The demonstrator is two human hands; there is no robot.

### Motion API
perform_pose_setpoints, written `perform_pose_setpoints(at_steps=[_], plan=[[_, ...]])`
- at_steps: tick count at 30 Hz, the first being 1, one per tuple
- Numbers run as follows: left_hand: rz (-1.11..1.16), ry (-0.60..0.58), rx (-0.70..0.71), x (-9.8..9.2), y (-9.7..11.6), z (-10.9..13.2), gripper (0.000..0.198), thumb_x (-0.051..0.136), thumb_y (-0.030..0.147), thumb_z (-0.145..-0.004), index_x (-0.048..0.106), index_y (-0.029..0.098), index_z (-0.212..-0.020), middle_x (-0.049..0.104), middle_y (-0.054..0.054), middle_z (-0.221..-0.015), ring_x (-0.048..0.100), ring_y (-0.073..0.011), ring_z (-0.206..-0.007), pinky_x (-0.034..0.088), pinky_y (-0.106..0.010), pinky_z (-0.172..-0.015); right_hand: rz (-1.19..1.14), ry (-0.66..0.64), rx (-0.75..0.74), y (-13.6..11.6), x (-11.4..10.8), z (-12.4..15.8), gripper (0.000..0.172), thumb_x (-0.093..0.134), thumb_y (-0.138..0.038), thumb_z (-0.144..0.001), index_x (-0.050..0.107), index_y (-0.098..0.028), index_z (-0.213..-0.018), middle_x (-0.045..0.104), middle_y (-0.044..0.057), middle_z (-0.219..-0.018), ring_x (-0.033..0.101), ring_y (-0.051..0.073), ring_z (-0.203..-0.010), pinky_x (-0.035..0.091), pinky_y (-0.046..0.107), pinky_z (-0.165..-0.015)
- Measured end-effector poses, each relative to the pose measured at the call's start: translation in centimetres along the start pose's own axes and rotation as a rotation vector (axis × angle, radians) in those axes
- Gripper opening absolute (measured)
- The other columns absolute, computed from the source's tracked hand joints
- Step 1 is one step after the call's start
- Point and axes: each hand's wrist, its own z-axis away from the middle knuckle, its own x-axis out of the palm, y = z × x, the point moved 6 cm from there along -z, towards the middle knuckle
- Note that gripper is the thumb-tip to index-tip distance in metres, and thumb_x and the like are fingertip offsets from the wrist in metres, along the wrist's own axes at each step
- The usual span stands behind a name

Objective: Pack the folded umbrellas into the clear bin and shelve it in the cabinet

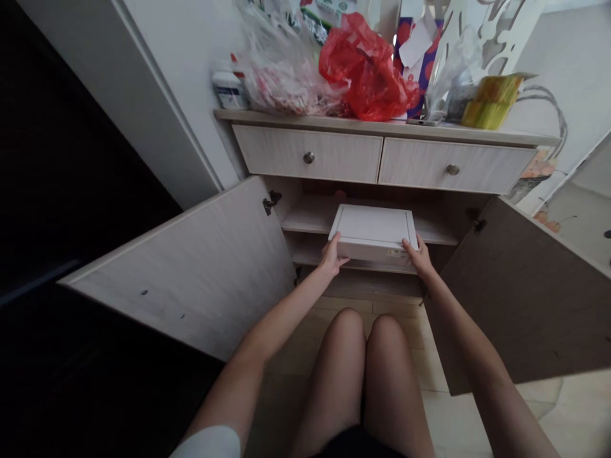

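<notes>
Before the open cabinet: gripping a white box at both near corners

Facing pale, wood-grained fronts, with the left door and right door swung wide and two drawers shut above. Along the cabinet's top, seeing a white bottle at the left end, then a clear plastic bag, a red plastic bag and, toward the right end, a yellow box. Below, looking past bare knees to a light floor.

Holding the white box by the front edge of the upper shelf, about midway between the doors; cannot tell about contact with the shelf itself. Seeing its long axis run left to right, along that edge, with a small label on the near side toward the right end.

Pinching the near left corner in the left hand, grip closed on the box. Pinching the near right corner in the right hand, grip closed too, thumb on top.

Finding a gap above, between box and drawers; seeing shelf board extend on either side, and doors well apart from both hands.
</notes>
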Motion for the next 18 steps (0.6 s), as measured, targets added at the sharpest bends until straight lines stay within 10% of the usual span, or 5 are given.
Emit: perform_pose_setpoints(at_steps=[14,18], plan=[[-0.205,-0.054,-0.012,1.7,2.2,-6.4,0.068,0.077,0.06,-0.077,0.059,0.022,-0.131,0.056,-0.02,-0.143,0.055,-0.0387,-0.132,0.056,-0.046,-0.094,0.029,0.04,0.064,3.7,1.3,-8.3,0.077,0.073,-0.066,-0.067,0.064,-0.015,-0.123,0.064,0.017,-0.136,0.057,0.027,-0.131,0.04,0.041,-0.113],[-0.327,0.029,0.372,-1.4,4.3,-6.5,0.041,0.087,0.038,-0.071,0.071,0.02,-0.104,0.065,-0.019,-0.133,0.047,-0.0346,-0.141,0.047,-0.037,-0.103,0.081,0.209,-0.003,5.3,-0.1,-5.3,0.088,0.069,-0.064,-0.069,0.054,-0.013,-0.139,0.055,0.02,-0.146,0.056,0.026,-0.131,0.041,0.041,-0.112]])
